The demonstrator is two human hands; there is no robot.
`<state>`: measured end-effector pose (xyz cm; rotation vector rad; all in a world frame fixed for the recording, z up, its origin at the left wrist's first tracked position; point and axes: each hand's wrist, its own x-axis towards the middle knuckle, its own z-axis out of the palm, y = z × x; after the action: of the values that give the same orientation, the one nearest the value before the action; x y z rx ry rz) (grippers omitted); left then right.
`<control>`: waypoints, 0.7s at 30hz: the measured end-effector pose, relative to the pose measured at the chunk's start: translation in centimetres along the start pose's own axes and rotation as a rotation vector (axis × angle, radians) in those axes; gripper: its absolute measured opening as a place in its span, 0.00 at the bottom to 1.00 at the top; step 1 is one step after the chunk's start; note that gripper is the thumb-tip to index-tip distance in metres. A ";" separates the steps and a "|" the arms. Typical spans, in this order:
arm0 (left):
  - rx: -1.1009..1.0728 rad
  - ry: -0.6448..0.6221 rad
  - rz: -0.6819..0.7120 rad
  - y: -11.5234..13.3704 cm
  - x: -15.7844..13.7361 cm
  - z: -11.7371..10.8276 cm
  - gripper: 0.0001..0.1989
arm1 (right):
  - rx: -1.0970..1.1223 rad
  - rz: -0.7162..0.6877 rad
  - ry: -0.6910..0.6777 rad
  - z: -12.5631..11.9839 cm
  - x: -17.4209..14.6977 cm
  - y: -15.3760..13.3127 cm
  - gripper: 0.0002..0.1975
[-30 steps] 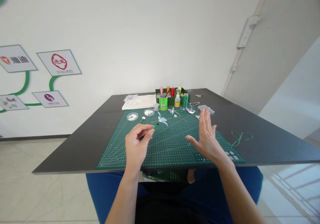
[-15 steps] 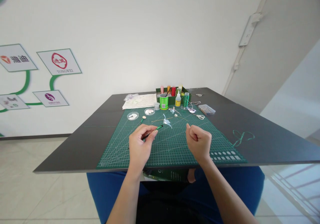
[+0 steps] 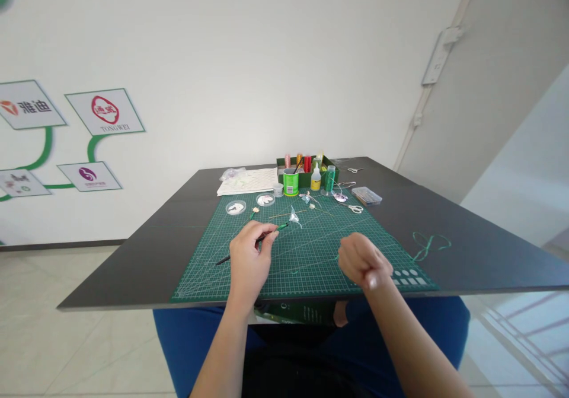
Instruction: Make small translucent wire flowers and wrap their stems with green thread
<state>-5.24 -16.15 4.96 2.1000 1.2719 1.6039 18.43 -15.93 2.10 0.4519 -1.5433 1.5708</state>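
My left hand (image 3: pixel 250 257) pinches a thin black stick (image 3: pixel 223 260) between thumb and fingers. Bright green thread (image 3: pixel 282 226) is wound near its far end, and the tip is dark. My right hand (image 3: pixel 362 260) is closed in a fist over the right of the mat. A short bit of green thread (image 3: pixel 336 258) shows beside its knuckles; the rest is hidden. Just beyond the stick's tip lies a pale blue, petal-like piece (image 3: pixel 294 215). A small cream flower with a green stem (image 3: pixel 255 212) lies farther left.
A green cutting mat (image 3: pixel 204 267) covers the front of the dark table (image 3: pixel 146 255). Behind are shallow dishes (image 3: pixel 235 207), a green can (image 3: pixel 290 182), a glue bottle (image 3: pixel 315 178), a spool of green thread (image 3: pixel 329 178), scissors (image 3: pixel 355 209) and a clear case (image 3: pixel 367 196). Loose thread (image 3: pixel 427 246) lies right.
My right fist has moved right and toward me, and its wrist has turned. My left hand stays nearly in place; the stick's rear end now shows behind it.
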 end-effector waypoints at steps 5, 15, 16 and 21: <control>0.018 -0.006 -0.007 -0.4 0.2 -0.2 0.06 | 0.018 -0.263 0.937 -1.7 1.5 1.3 0.23; 0.037 0.050 -0.028 -1.6 0.8 -1.3 0.06 | -1.148 0.468 0.603 -2.9 3.0 -1.0 0.37; 0.039 0.053 -0.031 -1.7 0.8 -1.5 0.05 | -1.230 0.518 0.522 -3.7 3.1 -1.1 0.35; 0.054 0.062 -0.056 -2.4 1.1 -2.2 0.05 | -1.705 0.896 0.153 -8.6 4.4 0.8 0.20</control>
<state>-8.31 -14.53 5.08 2.0413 1.3959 1.6404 17.95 -6.38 3.55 -1.3805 -2.4072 0.2416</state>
